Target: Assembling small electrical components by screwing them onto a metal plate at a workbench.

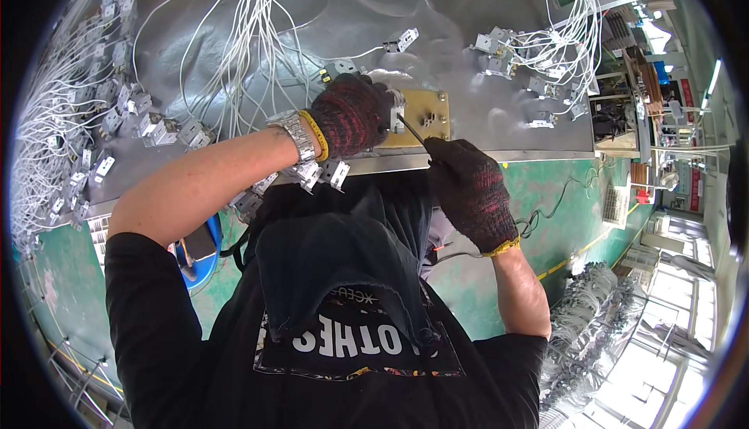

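Grey metal surface (437,7) strewn with white wires (250,46) and small sockets (156,128), pushed aside from work spot. Brass plate (425,117) flat at near edge, within reach. Left hand (351,113) clamped over socket on plate, steadying it. Right hand (468,187) fisted round screwdriver (412,134), tip angled into socket.

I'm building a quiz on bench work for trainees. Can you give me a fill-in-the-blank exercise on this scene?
1. Both hands wear dark knit ____.
2. The left hand presses a small part against the ____-coloured plate.
3. The right hand holds a thin tool whose tip points at the ____.
4. On the metal table lie small connectors joined by ____ wires.

Missing words: gloves; brass; plate; white
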The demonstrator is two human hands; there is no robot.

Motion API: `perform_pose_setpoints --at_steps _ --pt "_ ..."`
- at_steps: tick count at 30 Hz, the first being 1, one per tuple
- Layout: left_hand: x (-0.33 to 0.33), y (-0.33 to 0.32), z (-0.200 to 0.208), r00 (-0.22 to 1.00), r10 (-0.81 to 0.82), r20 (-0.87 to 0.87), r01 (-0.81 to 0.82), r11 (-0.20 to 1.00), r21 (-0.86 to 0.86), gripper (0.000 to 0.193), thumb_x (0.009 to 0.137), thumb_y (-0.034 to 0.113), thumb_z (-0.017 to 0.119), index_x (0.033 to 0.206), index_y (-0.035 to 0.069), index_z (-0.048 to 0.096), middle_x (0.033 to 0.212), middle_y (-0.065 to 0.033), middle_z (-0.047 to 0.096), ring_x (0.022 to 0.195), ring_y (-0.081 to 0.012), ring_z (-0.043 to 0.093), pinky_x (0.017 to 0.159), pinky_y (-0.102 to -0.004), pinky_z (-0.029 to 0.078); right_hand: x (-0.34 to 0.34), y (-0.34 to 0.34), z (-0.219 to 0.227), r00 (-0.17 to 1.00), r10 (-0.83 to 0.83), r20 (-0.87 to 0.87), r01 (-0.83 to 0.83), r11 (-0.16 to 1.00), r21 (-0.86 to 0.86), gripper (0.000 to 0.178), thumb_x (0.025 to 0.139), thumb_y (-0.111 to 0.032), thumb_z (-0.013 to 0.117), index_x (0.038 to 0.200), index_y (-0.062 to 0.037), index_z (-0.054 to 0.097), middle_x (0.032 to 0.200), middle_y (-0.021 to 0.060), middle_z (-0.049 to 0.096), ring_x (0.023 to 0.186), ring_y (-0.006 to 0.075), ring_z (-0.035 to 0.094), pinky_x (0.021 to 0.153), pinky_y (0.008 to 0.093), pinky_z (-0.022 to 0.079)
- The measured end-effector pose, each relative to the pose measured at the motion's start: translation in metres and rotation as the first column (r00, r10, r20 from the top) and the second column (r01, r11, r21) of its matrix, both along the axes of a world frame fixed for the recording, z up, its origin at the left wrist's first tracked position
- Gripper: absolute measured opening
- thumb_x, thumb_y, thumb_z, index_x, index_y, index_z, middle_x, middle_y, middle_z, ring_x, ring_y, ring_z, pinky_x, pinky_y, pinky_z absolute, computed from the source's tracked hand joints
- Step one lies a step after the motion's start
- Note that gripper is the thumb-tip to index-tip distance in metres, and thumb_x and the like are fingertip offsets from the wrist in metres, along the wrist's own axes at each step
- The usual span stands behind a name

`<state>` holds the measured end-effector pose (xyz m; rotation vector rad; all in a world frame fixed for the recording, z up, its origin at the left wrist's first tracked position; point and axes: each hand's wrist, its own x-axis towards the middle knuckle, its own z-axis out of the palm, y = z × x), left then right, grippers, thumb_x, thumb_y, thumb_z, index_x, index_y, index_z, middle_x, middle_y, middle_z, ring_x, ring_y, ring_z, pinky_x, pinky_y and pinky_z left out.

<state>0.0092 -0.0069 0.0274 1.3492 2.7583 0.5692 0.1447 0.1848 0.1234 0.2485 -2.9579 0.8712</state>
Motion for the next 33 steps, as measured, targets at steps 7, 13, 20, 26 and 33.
perform_pose_setpoints --at_steps 7,13,20,26,33 --pt "-0.005 0.002 0.008 0.997 0.001 0.083 0.001 1.0 -0.03 0.045 0.079 0.029 0.078 0.12 0.012 0.071 0.103 -0.014 0.074 0.098 -0.0343 0.07 0.085 -0.0485 0.055 0.0 -0.004 -0.01 0.999 -0.038 -0.001 0.038 0.999 -0.026 0.027 0.092 -0.003 0.064 0.117 -0.0009 0.072 0.102 0.0193 0.073 0.093 0.0333 0.073 0.083 0.039 0.057" --pt "-0.005 0.002 0.003 0.998 -0.035 0.052 0.034 0.999 0.02 0.049 0.079 0.031 0.079 0.122 0.01 0.07 0.105 -0.0152 0.074 0.097 -0.0355 0.07 0.086 -0.0485 0.055 0.0 0.004 -0.015 1.0 0.001 -0.007 -0.001 0.998 -0.066 0.026 0.092 -0.004 0.064 0.117 -0.0006 0.072 0.103 0.0198 0.073 0.093 0.0344 0.073 0.083 0.0391 0.057" --pt "-0.004 0.003 0.015 0.996 -0.032 0.08 0.041 0.993 -0.111 0.048 0.084 0.032 0.071 0.127 0.012 0.069 0.115 -0.0152 0.073 0.107 -0.0332 0.071 0.092 -0.0487 0.054 0.0 0.0 -0.018 0.997 -0.028 -0.071 0.024 0.999 -0.047 0.024 0.093 -0.005 0.065 0.115 -0.0002 0.072 0.101 0.0192 0.073 0.091 0.0336 0.073 0.081 0.0387 0.057" --pt "-0.004 0.0 0.004 0.999 -0.045 0.026 0.045 0.999 0.024 0.049 0.079 0.035 0.079 0.122 0.011 0.07 0.106 -0.0139 0.071 0.098 -0.035 0.068 0.087 -0.0491 0.053 -0.002 0.007 -0.007 0.999 0.0 0.046 0.001 1.0 -0.023 0.025 0.094 -0.007 0.064 0.117 -0.0005 0.071 0.099 0.0181 0.073 0.091 0.0332 0.072 0.082 0.0393 0.056" --pt "-0.005 0.002 0.004 0.997 -0.031 0.073 0.03 1.0 0.008 0.044 0.079 0.033 0.078 0.117 0.011 0.071 0.099 -0.0139 0.072 0.096 -0.0343 0.069 0.084 -0.0491 0.053 0.0 0.001 -0.01 1.0 0.001 -0.014 -0.001 1.0 0.008 0.027 0.093 -0.006 0.063 0.119 -0.0013 0.071 0.101 0.0188 0.072 0.093 0.0351 0.071 0.083 0.0407 0.057"
